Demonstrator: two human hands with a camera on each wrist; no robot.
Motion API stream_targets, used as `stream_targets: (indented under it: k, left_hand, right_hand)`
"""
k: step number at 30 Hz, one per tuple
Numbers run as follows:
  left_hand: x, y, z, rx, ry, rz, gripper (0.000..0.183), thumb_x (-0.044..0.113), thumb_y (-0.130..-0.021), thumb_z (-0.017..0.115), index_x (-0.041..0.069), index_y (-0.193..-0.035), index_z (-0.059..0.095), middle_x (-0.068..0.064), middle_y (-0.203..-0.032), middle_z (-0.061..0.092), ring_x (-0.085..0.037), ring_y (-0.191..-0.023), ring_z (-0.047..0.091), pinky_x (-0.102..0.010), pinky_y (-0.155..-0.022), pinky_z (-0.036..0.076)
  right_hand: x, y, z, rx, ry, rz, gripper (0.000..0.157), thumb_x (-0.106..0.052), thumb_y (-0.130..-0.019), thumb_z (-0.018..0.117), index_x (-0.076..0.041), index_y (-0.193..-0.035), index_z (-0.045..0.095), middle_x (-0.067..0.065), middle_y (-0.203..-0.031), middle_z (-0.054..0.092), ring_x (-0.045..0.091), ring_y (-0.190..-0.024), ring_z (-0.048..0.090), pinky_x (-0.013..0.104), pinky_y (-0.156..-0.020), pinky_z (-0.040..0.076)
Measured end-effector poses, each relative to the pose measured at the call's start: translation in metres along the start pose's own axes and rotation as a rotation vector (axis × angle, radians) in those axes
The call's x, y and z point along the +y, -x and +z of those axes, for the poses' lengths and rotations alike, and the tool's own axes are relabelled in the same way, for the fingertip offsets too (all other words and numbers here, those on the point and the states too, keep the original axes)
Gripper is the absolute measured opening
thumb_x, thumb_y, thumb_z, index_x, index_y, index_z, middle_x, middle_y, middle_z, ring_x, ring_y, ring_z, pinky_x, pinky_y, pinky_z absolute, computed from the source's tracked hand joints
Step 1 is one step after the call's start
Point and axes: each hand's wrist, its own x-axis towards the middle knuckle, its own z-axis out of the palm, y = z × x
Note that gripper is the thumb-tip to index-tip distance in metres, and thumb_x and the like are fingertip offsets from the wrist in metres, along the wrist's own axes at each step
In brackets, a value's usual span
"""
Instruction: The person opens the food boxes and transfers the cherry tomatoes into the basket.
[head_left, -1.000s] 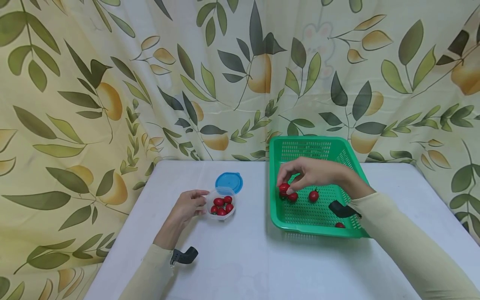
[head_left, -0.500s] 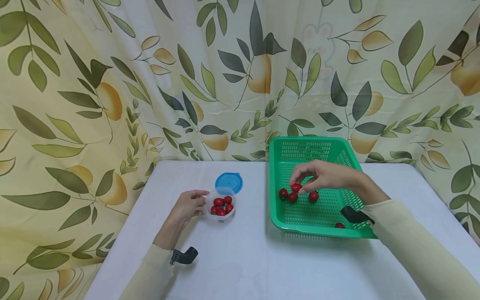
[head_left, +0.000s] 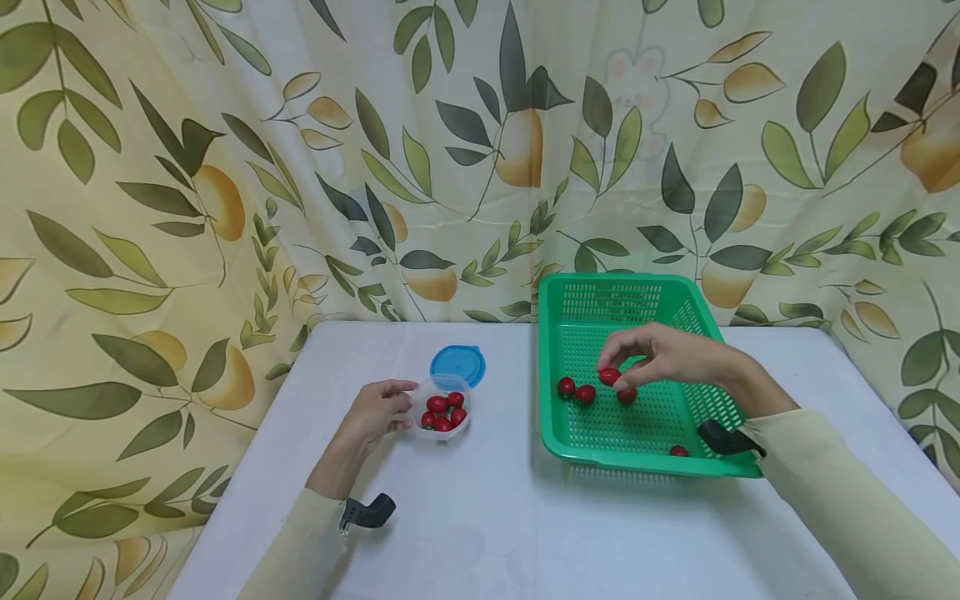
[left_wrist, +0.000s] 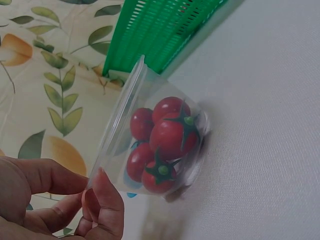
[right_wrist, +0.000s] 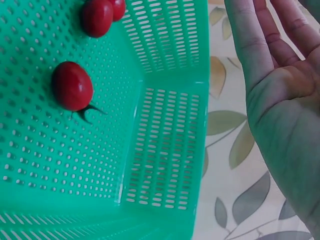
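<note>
My left hand point(head_left: 378, 410) pinches the rim of a clear plastic tub point(left_wrist: 119, 140) on the white table. Inside it lie several red cherry tomatoes point(left_wrist: 172, 137), some with green stalks. Over the green basket point(head_left: 622, 462), my right hand point(head_left: 656, 354) holds a cherry tomato point(head_left: 610, 377) between thumb and fingertips. That tomato is out of frame in the right wrist view, which shows the palm and parts of the fingers. Below the hand on the basket floor, one tomato point(right_wrist: 72, 86) sits apart from two others point(head_left: 576, 391), and another point(head_left: 678, 451) lies near the front wall.
Behind the tub, the blue lid point(head_left: 457, 364) rests on the white table point(head_left: 480, 508). A curtain point(head_left: 480, 167) printed with leaves and fruit hangs along the table's back edge. The basket's perforated walls rise around the loose tomatoes.
My right hand has lifted the tomato from the basket's left side and moved right with it, uncovering the tomatoes there. My left hand and the tub have stayed in place.
</note>
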Motion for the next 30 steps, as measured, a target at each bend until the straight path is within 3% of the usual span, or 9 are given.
stream_targets:
  k: [10,17,26,30]
  left_hand:
    - [0.0,0.0,0.0,-0.006,0.003,0.004,0.03,0.005,-0.1,0.059,0.004,-0.13,0.066,-0.02,-0.112,0.058,-0.024,-0.085,0.058,-0.026,-0.072,0.059]
    - [0.0,0.0,0.0,-0.004,0.01,0.005,0.029,0.005,-0.1,0.059,0.004,-0.128,0.067,-0.017,-0.109,0.058,-0.024,-0.086,0.059,-0.026,-0.072,0.059]
    - [0.002,0.0,0.0,-0.008,0.006,0.0,0.03,0.006,-0.101,0.058,0.004,-0.129,0.066,-0.02,-0.114,0.057,-0.024,-0.089,0.057,-0.026,-0.072,0.059]
    - [0.003,0.0,0.0,-0.006,0.002,-0.006,0.03,0.006,-0.101,0.057,0.005,-0.129,0.066,-0.021,-0.117,0.057,-0.024,-0.09,0.057,-0.026,-0.072,0.059]
  right_hand:
    - [0.009,0.004,-0.003,0.005,-0.022,-0.017,0.025,-0.008,-0.094,0.071,-0.006,-0.119,0.068,0.017,-0.12,0.063,0.02,-0.108,0.063,0.034,-0.09,0.058]
    - [0.006,0.002,-0.003,0.025,0.065,0.011,0.027,-0.015,-0.093,0.074,-0.016,-0.119,0.069,0.006,-0.123,0.066,0.015,-0.117,0.06,0.029,-0.101,0.052]
    - [-0.01,-0.015,0.003,-0.001,0.025,0.047,0.027,-0.018,-0.094,0.074,-0.015,-0.12,0.068,0.008,-0.122,0.067,0.036,-0.119,0.063,0.03,-0.101,0.053]
    - [-0.015,-0.03,0.008,-0.024,0.054,0.032,0.027,-0.02,-0.094,0.074,-0.017,-0.12,0.069,0.004,-0.12,0.069,0.038,-0.119,0.061,0.035,-0.101,0.053]
